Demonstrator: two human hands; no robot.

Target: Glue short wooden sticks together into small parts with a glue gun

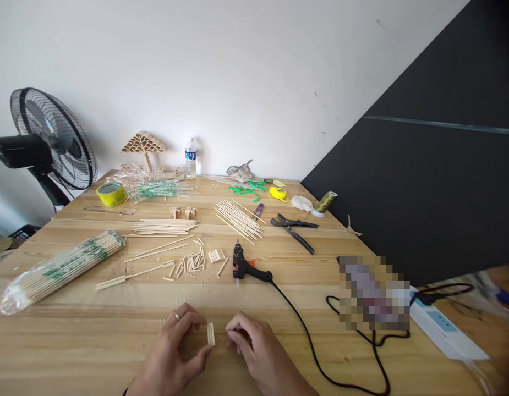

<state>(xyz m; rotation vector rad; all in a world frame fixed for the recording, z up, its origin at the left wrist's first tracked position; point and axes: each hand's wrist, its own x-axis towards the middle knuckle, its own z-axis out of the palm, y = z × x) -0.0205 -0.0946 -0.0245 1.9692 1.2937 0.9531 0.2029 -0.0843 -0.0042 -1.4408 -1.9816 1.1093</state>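
While left hand (169, 342) pinches stick panel (211, 334) toward near edge of table (72, 346), right hand (259, 345) curls narrow, contents unclear; its snagging the cord (279, 290) could drag glue gun (254, 270).

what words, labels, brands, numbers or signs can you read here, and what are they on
No text can be read with certainty.
Bottle: blue label, too small and blurred to read.
Long bag of sticks: green print, too blurred to read.
Ruler: any numbers are too small to read.
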